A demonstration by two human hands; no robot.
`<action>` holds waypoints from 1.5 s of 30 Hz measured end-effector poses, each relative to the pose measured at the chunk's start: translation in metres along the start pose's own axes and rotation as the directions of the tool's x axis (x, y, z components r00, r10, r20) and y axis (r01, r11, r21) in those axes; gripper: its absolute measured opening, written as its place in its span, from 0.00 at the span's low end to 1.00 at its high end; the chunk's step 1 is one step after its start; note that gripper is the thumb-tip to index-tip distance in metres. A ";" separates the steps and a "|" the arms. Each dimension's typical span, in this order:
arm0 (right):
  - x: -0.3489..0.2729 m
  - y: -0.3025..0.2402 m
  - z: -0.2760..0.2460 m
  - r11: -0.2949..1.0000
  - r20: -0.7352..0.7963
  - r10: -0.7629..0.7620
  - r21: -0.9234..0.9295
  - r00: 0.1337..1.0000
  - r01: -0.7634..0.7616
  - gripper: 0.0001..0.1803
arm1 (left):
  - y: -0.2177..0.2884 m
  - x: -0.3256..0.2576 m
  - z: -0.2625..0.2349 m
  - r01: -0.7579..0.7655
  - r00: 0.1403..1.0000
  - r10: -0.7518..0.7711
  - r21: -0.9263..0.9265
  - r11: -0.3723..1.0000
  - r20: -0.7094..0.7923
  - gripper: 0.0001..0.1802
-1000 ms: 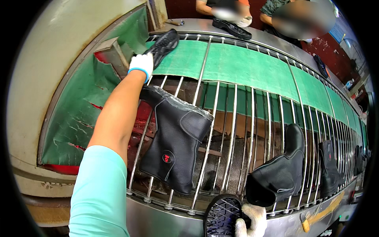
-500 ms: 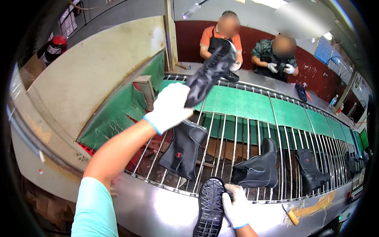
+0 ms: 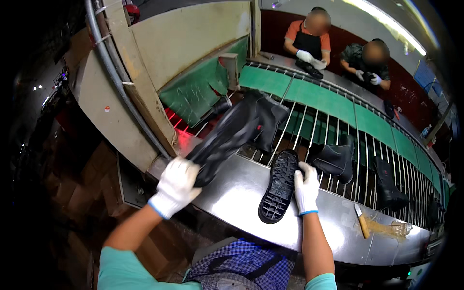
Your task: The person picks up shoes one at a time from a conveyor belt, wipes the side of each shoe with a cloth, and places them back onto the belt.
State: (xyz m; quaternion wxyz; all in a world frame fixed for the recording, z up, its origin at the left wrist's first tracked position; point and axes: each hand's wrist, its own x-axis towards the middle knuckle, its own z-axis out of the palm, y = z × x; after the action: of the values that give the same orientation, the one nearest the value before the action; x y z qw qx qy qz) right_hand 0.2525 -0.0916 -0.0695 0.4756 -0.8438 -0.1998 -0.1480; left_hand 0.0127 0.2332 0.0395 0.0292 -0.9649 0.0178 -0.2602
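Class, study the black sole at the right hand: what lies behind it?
Behind the black sole at the right hand, the metal ledge shows around its lower part and metal rods around its upper end. Whatever is directly behind it is covered.

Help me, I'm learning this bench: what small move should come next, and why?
Probably lower the blurred black piece onto the metal ledge left of the black sole: the left hand grips the piece's near end close to that ledge, and the right hand holds the sole by its edge.
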 end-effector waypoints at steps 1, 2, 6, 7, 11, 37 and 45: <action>0.001 0.003 0.000 0.998 -0.012 -0.018 -0.061 1.000 0.017 0.15 | -0.004 -0.022 -0.008 0.041 0.995 -0.048 0.084 0.996 0.091 0.39; -0.007 0.003 -0.003 0.997 -0.015 -0.043 -0.068 0.999 0.041 0.15 | -0.001 -0.045 -0.012 0.127 0.963 -0.157 0.144 0.981 0.220 0.44; -0.036 -0.001 -0.006 0.997 -0.066 -0.048 -0.062 0.997 0.044 0.13 | 0.028 -0.079 -0.017 0.182 0.967 -0.192 0.077 0.980 0.167 0.52; -0.042 -0.003 -0.005 0.997 -0.077 -0.053 -0.056 0.996 0.049 0.13 | 0.037 -0.075 -0.017 0.141 0.980 -0.142 0.018 0.990 0.143 0.52; -0.077 -0.049 0.005 0.997 0.049 0.055 -0.053 0.997 -0.053 0.16 | 0.076 -0.045 0.014 0.005 0.990 -0.063 -0.419 0.908 -0.126 0.35; 0.103 -0.016 0.137 0.874 0.435 0.062 -0.458 0.898 0.162 0.41 | 0.090 -0.022 0.099 0.280 0.909 -0.416 -0.744 0.607 0.003 0.16; 0.152 -0.058 0.045 0.994 0.190 -0.025 -0.098 0.982 0.045 0.19 | 0.094 -0.016 0.107 0.213 0.916 -0.397 -0.771 0.600 -0.056 0.15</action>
State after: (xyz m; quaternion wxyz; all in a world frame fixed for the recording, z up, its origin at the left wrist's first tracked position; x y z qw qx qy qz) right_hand 0.3609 0.0039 0.0176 0.4081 -0.8735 -0.2509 -0.0860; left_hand 0.0506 0.1451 -0.0666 -0.4194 -0.8423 -0.0395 -0.3363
